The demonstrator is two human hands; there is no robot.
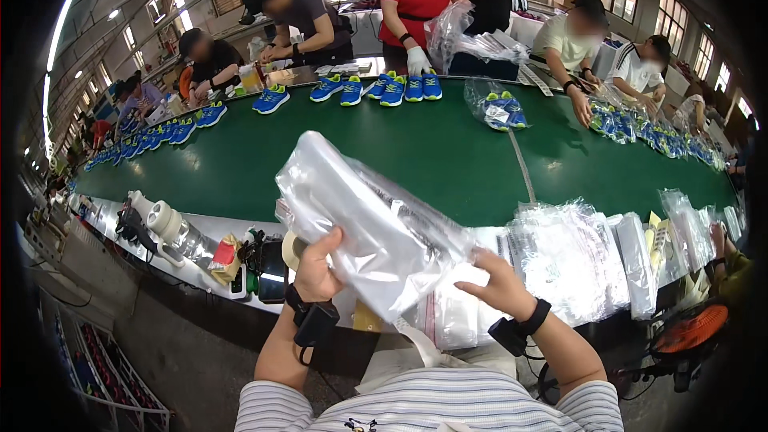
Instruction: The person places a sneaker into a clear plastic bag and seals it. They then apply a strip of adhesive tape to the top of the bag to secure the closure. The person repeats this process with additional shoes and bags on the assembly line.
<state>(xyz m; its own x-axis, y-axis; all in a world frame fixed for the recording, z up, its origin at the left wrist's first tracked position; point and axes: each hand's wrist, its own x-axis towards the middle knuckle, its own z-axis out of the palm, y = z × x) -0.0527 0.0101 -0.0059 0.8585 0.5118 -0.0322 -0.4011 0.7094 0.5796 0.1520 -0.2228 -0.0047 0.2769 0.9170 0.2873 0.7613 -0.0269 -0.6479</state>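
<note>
A folded stack of clear plastic bags (376, 232) is held up in front of me, slanting down from upper left to lower right. Its near left edge is gripped by my left hand (320, 268), thumb in front and the other fingers behind the plastic. My right hand (502, 286) grips the stack's right end, with the fingertips partly hidden by the film. Under and beside my right hand, more clear bags (568, 260) lie in a pile on the white ledge.
Beyond the ledge runs a green conveyor belt (320, 160) with blue shoes (272, 99) along its far side. One bagged pair (504, 112) lies there. Several co-workers stand opposite. A clear bottle (180, 228) and tape roll (291, 250) are at left; an orange fan (692, 328) is at right.
</note>
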